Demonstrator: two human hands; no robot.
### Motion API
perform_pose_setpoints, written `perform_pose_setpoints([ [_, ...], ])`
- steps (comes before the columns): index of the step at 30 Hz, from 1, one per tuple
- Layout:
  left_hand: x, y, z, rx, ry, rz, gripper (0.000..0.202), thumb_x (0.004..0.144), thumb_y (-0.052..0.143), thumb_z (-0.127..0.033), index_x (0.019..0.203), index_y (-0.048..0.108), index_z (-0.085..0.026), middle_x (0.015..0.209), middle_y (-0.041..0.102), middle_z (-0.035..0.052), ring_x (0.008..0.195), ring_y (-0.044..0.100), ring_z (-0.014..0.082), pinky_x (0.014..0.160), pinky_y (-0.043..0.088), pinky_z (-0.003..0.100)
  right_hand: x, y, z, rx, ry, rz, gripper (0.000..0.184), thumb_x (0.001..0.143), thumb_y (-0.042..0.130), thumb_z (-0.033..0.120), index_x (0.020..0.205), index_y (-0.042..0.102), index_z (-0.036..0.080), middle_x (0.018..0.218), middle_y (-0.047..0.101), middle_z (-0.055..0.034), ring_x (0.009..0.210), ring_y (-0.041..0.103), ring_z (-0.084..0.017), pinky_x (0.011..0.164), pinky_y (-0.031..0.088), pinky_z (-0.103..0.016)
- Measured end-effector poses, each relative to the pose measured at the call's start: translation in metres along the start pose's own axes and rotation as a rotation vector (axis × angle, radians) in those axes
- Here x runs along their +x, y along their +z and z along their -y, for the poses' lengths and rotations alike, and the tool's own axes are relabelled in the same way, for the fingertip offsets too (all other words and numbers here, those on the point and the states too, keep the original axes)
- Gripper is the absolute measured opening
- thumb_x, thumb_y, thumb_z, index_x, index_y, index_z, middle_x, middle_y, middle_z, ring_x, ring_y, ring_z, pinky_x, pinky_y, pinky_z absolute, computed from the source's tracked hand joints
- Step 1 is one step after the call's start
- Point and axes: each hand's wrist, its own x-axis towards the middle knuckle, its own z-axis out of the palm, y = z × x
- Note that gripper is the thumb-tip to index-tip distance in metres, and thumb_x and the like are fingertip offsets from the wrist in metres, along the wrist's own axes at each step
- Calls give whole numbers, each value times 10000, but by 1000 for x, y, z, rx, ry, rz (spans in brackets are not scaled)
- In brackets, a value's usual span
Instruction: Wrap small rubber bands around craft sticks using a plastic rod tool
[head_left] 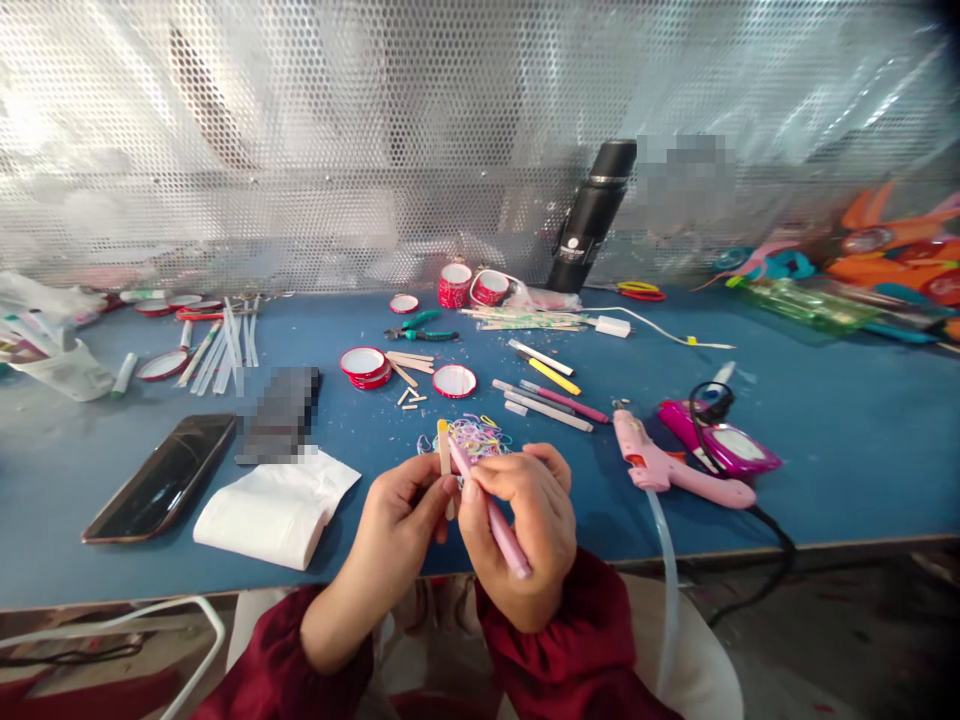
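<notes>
Between the thumb and fingers of my left hand [401, 515] is a wooden craft stick [444, 455], held upright with a yellow-coloured tip. My right hand [521, 520] grips a pink marker pen [506, 535], its point touching or very close to the stick's upper part. Just beyond both hands lies a tangled pile of pastel loops [480, 436]. Red-rimmed lids [454, 380] and loose craft sticks [409, 360] rest farther back, with short cut stick pieces [410, 398] beside them. Several markers [555, 400] lie to the right of the lids.
A pink glue gun [660, 460] with its cord lies at right beside a magenta device [720, 440]. To the left are a phone [161, 475] and a white tissue roll [262, 520]. Green-handled pliers [421, 330] and a leaning black bottle [592, 220] stand behind, before a perforated metal panel [337, 150].
</notes>
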Motion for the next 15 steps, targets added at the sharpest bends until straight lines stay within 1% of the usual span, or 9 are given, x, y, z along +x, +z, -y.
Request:
perform_pose_setpoints([
  [6,-1,1,-1,3,9,2,412,929,675,-547,836,681,-146,608,510,-33,523,444,92,512,343,207,1,-1,3,7,14,-12,128,918,631,85,934,618,212,828,729,15,770,703,-146,953,461,-400],
  [10,-3,1,0,4,5,-19,384,937,677,-530,893,699,-150,612,527,-33,523,455,95,517,349,207,1,-1,1,22,29,-29,140,921,622,82,929,606,220,822,728,25,772,711,-148,936,469,-404],
  [13,-3,0,1,-24,22,-49,375,937,680,-532,934,693,-157,653,576,-23,518,478,93,518,367,208,-1,-3,-1,21,55,-60,142,938,622,99,992,623,230,836,730,22,768,705,-154,928,482,-414],
  [15,-2,0,2,-43,28,-56,388,923,693,-547,932,685,-159,670,601,-15,517,489,95,516,374,211,-3,-5,1,26,57,-48,172,955,620,106,1056,646,242,832,732,25,747,697,-154,908,497,-406],
])
